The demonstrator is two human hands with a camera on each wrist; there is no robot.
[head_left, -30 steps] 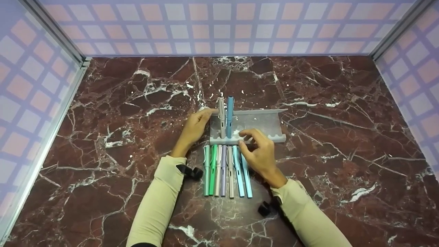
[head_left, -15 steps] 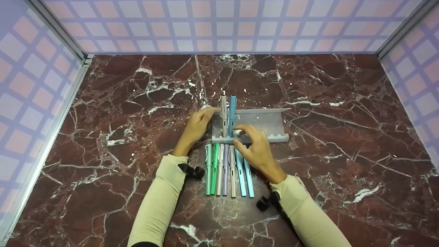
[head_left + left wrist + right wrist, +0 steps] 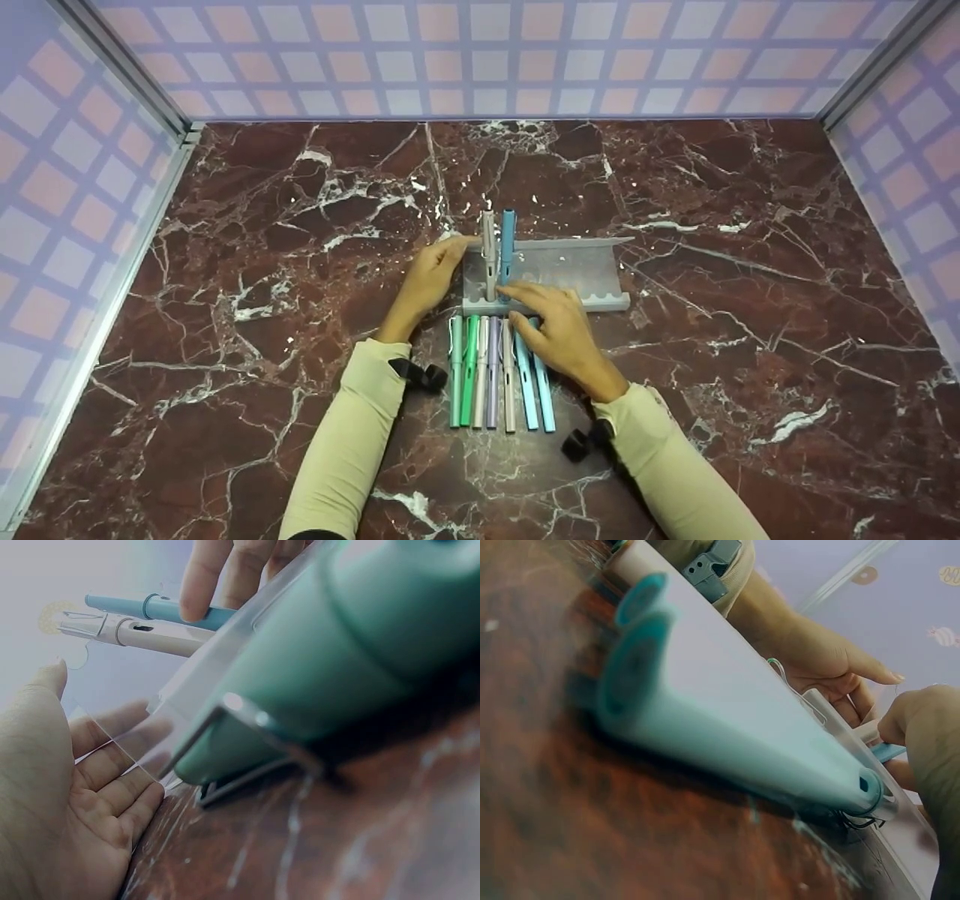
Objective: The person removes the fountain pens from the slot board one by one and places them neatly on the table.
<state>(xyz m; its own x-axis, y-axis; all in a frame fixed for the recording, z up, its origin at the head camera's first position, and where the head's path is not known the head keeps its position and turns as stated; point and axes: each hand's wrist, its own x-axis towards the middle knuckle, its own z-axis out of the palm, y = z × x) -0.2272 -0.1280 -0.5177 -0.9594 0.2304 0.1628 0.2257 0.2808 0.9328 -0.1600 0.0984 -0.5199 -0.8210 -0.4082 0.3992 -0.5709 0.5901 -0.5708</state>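
A clear pen holder (image 3: 592, 301) with a scalloped front edge stands mid-table. In it a beige pen (image 3: 490, 255) and a blue pen (image 3: 508, 244) stand upright. At the holder's left end my left hand (image 3: 433, 270) rests against the clear panel, its fingers visible through the plastic in the left wrist view. Extended fingers of my right hand (image 3: 555, 322) touch the blue pen low down, with the thumb apart from it. Below the holder several capped pens lie side by side, including a sea-green pen (image 3: 456, 375), a bright green pen (image 3: 469, 375) and a purple pen (image 3: 493, 375).
Two light blue pens, the left light blue pen (image 3: 528, 390) and the right light blue pen (image 3: 544, 397), lie under my right hand's side of the row. Checkered walls (image 3: 480, 60) border the dark red marbled table (image 3: 720, 420).
My right hand has moved left from beside the blue pen until its fingers touch it near the base. The left hand stays in place at the holder, and the lying pens are unchanged.
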